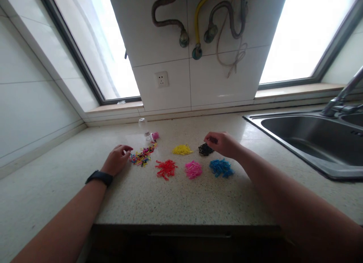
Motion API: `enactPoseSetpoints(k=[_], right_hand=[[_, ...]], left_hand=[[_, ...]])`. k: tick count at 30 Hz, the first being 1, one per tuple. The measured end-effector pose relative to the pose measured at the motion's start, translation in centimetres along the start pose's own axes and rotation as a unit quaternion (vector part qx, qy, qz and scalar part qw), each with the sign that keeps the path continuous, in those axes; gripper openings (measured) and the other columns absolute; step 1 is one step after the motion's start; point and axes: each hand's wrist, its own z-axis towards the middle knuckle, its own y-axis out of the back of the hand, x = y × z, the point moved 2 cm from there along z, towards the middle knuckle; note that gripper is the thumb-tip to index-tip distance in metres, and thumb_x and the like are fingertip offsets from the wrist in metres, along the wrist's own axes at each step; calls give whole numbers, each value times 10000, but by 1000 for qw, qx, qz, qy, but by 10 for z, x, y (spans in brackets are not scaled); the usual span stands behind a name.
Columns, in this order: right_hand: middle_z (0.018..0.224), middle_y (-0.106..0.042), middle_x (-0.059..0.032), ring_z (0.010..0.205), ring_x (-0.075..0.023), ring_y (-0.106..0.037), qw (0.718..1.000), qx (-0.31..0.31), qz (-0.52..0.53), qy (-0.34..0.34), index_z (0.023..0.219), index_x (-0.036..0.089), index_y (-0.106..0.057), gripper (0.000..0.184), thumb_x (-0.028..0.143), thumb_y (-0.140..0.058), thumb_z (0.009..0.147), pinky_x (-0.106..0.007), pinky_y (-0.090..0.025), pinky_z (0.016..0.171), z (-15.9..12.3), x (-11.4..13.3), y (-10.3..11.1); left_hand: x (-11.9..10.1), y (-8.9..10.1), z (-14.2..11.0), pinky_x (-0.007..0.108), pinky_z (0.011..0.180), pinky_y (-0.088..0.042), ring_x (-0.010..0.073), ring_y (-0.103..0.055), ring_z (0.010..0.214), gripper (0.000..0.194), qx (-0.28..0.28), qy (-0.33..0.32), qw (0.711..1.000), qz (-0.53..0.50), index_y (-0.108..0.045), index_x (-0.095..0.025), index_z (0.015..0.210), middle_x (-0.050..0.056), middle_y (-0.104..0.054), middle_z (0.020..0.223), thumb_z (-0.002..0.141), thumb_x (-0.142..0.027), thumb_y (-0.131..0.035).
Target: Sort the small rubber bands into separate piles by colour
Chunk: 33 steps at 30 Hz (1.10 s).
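My left hand (117, 159), with a dark band on its wrist, rests on the counter at the left edge of a mixed pile of small coloured rubber bands (141, 156). Its fingers are loosely bent, with a gap by the thumb. Above the small pile of black rubber bands (204, 150), my right hand (219, 142) has its fingertips pinched together; whatever they hold is too small to make out. Single-colour piles lie between and below the hands: yellow rubber bands (182, 150), red rubber bands (166, 169), pink rubber bands (193, 169) and blue rubber bands (221, 168).
Behind the mixed pile stands a clear plastic bottle (143, 127), with a pink object (155, 135) beside it. A steel sink (297, 142) with a tap (337, 104) is set into the speckled counter (181, 202) at right. Hoses and a socket (162, 79) are on the tiled wall.
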Motion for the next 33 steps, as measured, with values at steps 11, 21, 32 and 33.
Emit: enactPoseSetpoints(k=[11, 21, 32, 33], right_hand=[[686, -653, 1, 598, -122, -540, 1000, 8, -3, 4, 894, 202, -723, 224, 362, -568, 919, -261, -362, 621, -1, 35, -15], [778, -720, -15, 638, -128, -580, 1000, 20, 3, 0, 934, 207, -726, 207, 320, -553, 917, -259, -365, 628, 22, 66, -26], [1023, -779, -86, 929, -232, -702, 962, 224, -115, 110, 1050, 219, -746, 270, 383, -610, 884, -298, -451, 750, 70, 154, -109], [1035, -778, -99, 950, -244, -706, 960, 225, -130, 108, 1056, 214, -747, 287, 395, -600, 889, -306, -464, 765, 74, 157, -116]], left_hand=[[4, -3, 2, 315, 759, -487, 183, -590, 730, 350, 0, 5, 1000, -29, -736, -153, 988, 73, -660, 935, 881, -380, -493], [1, -5, 3, 333, 781, -494, 176, -583, 723, 294, 9, -15, 999, -37, -736, -155, 977, 70, -619, 951, 861, -319, -522], [1, -6, 4, 318, 772, -495, 172, -597, 742, 277, 12, -13, 999, -35, -735, -163, 977, 67, -632, 966, 868, -294, -517], [1, -6, 4, 317, 769, -495, 173, -596, 745, 279, 11, -13, 999, -35, -736, -163, 978, 68, -633, 966, 869, -295, -516]])
